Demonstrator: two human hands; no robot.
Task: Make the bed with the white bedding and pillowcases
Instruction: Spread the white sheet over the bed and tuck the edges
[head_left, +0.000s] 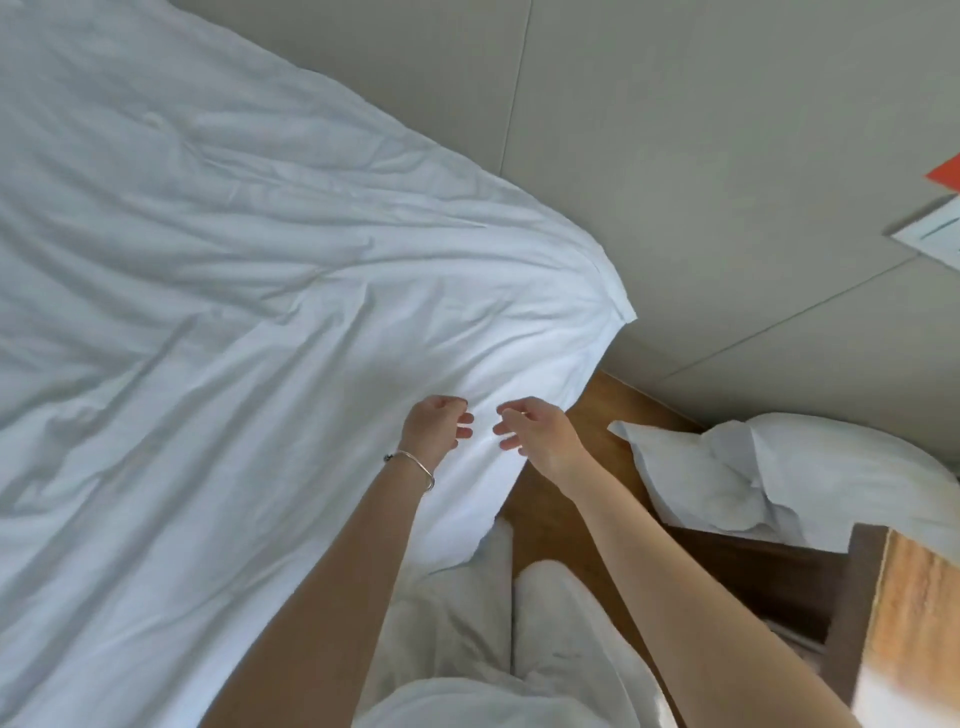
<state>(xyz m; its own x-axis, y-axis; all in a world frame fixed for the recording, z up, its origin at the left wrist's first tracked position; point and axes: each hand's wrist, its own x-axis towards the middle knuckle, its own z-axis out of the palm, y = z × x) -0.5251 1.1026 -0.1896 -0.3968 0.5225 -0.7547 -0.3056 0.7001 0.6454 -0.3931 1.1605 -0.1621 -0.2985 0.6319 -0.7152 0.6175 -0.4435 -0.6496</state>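
Observation:
A white duvet covers the bed and fills the left and centre of the head view, wrinkled, with one corner hanging over the bed's edge near the wall. My left hand hovers over the duvet's near edge, fingers loosely curled, holding nothing. My right hand is just to its right, fingers also loosely curled and empty, facing the left hand. A white pillow in a loose pillowcase lies on the floor to the right.
A dark wooden bedside table stands at the lower right, close to my right arm. Wooden floor runs between bed and pale panelled wall. An orange-and-white paper is at the right edge.

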